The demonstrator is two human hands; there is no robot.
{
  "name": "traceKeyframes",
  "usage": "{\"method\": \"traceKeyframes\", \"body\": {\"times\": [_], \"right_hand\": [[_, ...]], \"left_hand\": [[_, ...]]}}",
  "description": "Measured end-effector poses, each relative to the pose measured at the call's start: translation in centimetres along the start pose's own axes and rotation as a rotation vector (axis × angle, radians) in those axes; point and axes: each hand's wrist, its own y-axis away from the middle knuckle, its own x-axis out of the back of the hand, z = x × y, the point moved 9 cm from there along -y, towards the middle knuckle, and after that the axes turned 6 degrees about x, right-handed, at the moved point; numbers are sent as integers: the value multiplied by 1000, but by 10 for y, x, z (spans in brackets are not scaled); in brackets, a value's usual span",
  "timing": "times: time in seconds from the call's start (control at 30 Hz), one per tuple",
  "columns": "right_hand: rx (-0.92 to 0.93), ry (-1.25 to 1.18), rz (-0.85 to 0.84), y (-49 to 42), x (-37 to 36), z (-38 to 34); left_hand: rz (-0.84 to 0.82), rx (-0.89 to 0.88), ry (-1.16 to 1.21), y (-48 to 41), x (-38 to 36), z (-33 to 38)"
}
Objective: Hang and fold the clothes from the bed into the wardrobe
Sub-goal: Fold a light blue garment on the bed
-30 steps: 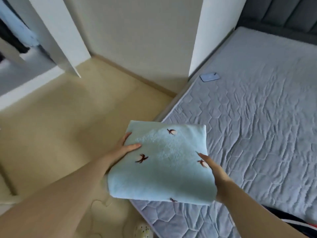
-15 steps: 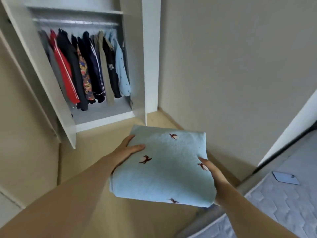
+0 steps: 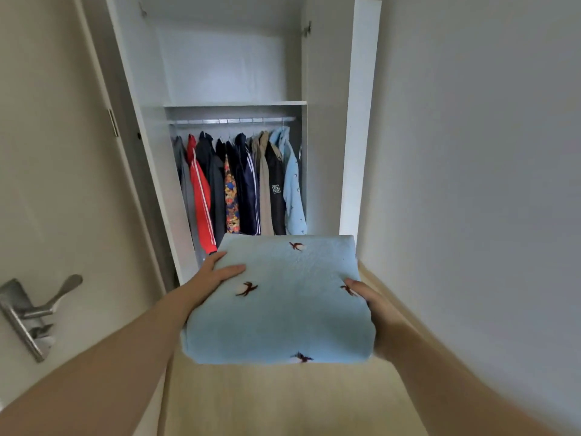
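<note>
The folded light-blue fleece garment with small dark-red bird figures [image 3: 279,303] is in the lower centre of the frame, held in the air above the pale wooden floor [image 3: 283,401] and in front of the open white wardrobe [image 3: 358,121]. The left hand [image 3: 213,275] grips its left edge and the right hand [image 3: 367,297] grips its right edge; each thumb lies on top, and the other fingers seem to be closed under the cloth, where they are mostly hidden. The garment looks soft, thick and light, not slippery, so I judge it will sag and open if it is taken by one corner; holding it from below on both sides keeps the fold. Behind it a row of hanging clothes [image 3: 239,184] fills the metal rail [image 3: 232,120] under a white shelf [image 3: 235,103]. The garment hides the bottom of the wardrobe, so I cannot tell what space is free there.
</note>
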Motion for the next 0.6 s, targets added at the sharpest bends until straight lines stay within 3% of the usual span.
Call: {"method": "traceKeyframes", "body": {"times": [0.6], "right_hand": [[51,107,-344,-390,-80,-190]], "left_hand": [[200,-133,153,-263,80,204]]}}
